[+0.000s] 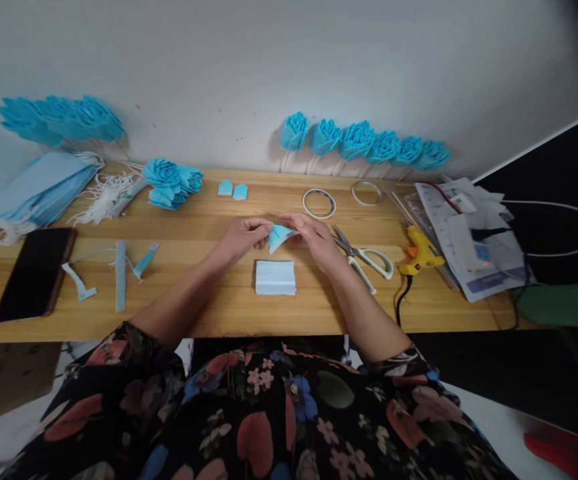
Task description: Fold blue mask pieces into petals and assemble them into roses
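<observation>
Between my two hands is a small light-blue piece of mask fabric (279, 237), bent into a curved, pointed shape above the table. My left hand (247, 233) pinches its left corner between thumb and fingers. On the opposite side, my right hand (313, 237) has its thumb and fingers closed on the right edge. Just below them a pale-blue rectangular stack of cut fabric (275, 277) lies flat. White-handled scissors (363, 257) rest right of my right hand, blades partly apart. Farther back lie two small blue pointed fabric pieces (233, 189).
Blue fabric flowers on sticks lean on the wall at left (63, 120) and right (361, 141). More flowers (171, 181), face masks (43, 187), a phone (35, 273) and scraps (120, 277) lie left. Right are tape rolls (319, 204), a yellow glue gun (423, 251) and papers (473, 253).
</observation>
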The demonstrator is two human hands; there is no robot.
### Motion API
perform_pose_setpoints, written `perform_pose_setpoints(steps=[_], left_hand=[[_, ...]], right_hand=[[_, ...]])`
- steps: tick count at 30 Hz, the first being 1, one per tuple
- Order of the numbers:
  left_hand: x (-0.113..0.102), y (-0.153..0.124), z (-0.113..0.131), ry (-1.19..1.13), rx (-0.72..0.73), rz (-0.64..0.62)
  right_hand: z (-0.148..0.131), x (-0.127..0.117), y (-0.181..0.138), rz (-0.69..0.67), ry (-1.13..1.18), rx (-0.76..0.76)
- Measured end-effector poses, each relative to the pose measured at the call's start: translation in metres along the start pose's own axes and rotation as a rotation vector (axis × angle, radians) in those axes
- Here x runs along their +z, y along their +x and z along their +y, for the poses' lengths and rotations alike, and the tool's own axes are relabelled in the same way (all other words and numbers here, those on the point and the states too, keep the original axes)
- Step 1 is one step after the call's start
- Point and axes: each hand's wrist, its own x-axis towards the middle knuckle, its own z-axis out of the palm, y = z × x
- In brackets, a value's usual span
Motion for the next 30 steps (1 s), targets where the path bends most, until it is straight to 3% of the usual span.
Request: perform_pose_setpoints(steps=[9, 18, 24, 30], left_hand=[[0.004, -0.002, 0.003, 0.015, 0.009, 0.01], [0.007, -0.005, 0.008, 0.06, 0.052, 0.032], [0.008, -0.006, 0.009, 0.095, 0.057, -0.003], [0.007, -0.004, 0.005, 0.122, 0.047, -0.044]], right_hand=[[0.016, 0.0, 0.004, 0.01, -0.084, 0.037], [0.009, 0.004, 0.001, -0.044, -0.132, 0.032], [0.018, 0.003, 0.005, 0.054, -0.079, 0.028], [0.019, 0.003, 0.006, 0.04, -0.112, 0.017]])
